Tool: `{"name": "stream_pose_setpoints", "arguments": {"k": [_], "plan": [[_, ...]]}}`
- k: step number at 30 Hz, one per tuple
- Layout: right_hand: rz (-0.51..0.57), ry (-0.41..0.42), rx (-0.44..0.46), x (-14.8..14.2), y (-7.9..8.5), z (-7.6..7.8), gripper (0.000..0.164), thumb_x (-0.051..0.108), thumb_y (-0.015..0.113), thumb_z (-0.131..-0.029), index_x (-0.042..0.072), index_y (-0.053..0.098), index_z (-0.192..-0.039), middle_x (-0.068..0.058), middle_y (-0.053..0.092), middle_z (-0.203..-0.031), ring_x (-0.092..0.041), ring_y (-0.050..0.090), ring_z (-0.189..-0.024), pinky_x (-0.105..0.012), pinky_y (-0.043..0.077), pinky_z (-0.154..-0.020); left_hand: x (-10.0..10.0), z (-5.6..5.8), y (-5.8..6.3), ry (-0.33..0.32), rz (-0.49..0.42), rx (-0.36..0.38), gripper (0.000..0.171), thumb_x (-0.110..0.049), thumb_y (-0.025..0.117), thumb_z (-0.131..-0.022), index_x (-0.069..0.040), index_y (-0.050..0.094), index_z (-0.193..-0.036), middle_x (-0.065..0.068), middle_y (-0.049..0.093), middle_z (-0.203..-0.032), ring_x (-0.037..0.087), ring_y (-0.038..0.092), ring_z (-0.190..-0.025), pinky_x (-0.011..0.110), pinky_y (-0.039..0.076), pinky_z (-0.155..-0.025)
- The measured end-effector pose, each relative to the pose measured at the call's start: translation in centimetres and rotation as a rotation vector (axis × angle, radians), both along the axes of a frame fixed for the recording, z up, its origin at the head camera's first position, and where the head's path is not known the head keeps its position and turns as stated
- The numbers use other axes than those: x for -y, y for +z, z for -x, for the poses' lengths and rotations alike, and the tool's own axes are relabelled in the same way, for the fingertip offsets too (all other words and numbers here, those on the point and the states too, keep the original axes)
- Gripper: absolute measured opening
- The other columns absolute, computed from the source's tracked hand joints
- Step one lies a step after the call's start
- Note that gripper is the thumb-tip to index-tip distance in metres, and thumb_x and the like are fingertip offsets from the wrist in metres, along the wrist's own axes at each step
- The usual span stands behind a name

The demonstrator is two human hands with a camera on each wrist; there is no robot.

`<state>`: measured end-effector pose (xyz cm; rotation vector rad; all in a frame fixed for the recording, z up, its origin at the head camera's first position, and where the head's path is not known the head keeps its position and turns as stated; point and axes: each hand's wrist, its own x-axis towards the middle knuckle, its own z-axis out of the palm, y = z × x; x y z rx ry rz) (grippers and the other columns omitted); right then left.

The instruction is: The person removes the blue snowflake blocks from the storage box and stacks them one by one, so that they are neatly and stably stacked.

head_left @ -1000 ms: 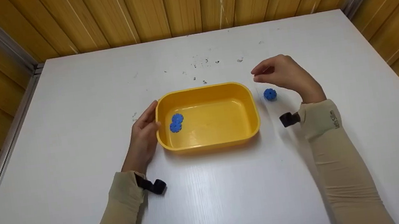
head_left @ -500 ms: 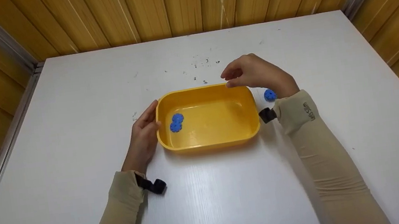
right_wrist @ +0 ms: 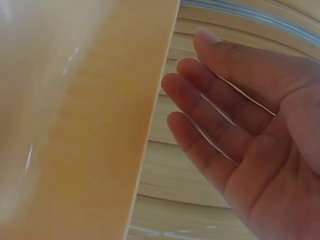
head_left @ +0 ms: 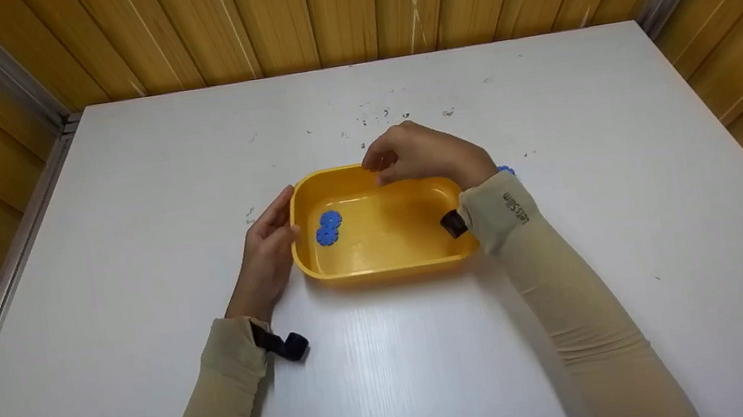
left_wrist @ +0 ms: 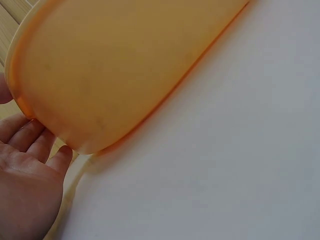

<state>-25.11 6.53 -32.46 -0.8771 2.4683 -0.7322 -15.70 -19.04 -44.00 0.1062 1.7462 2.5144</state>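
Note:
A yellow plastic tub [head_left: 387, 270] stands on the white table. My left hand [head_left: 267, 258] holds its left end, thumb tip at the rim and fingers against the outer wall. In the left wrist view those fingers [left_wrist: 37, 137] touch the tub's outside. Two overlapping blue notched discs [head_left: 329, 228] lie inside near the left wall. My right hand [head_left: 425, 151] hovers over the tub's far rim, fingers loosely bent. Nothing shows between its fingers [right_wrist: 187, 132] in the right wrist view. Another blue notched piece [head_left: 507, 170] lies right of the tub, mostly hidden by my right wrist.
The white table [head_left: 140, 303] extends on both sides of the tub, with small dark marks behind it. Wood-patterned walls [head_left: 345, 11] stand along the back and sides. A black wrist camera [head_left: 454, 223] on my right wrist hangs over the tub's right end.
My right hand has moved left from above the blue piece to over the tub's far rim, and its wrist now covers most of that piece. My left hand and the tub have stayed put.

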Motion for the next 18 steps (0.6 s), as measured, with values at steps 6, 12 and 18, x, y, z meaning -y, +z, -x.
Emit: {"name": "stream_pose_setpoints", "arguments": {"k": [6,12,18], "plan": [[-0.021,0.062,0.039,2.3,-1.1,0.0,0.034,0.01,0.068,-0.088,0.006,0.066,-0.122,-0.01,0.067,-0.12,-0.02,0.061,-0.106,-0.032,0.052,-0.096,-0.1,0.0,0.0,0.015,0.011,0.013,0.063,0.007,0.043,-0.09,-0.006,0.03,-0.15,0.001,0.034,-0.155,0.013,0.033,-0.143,0.026,0.031,-0.115],[-0.055,0.128,0.057,4.3,-2.5,0.0,0.035,0.006,0.068,-0.087,0.006,0.066,-0.121,-0.009,0.067,-0.12,-0.022,0.062,-0.107,-0.032,0.052,-0.096,-0.2,-0.1,0.1,0.007,0.019,0.016,0.064,0.006,0.044,-0.09,-0.007,0.028,-0.151,0.0,0.033,-0.156,0.013,0.032,-0.143,0.027,0.03,-0.115],[-0.071,0.174,0.088,5.6,-3.5,-0.1,0.035,0.003,0.065,-0.088,0.007,0.066,-0.122,-0.008,0.067,-0.122,-0.022,0.061,-0.111,-0.033,0.051,-0.098,-0.3,-0.1,0.1,0.0,0.02,0.023,0.064,0.005,0.045,-0.09,-0.009,0.03,-0.151,0.0,0.033,-0.156,0.013,0.033,-0.143,0.027,0.032,-0.114]]}}
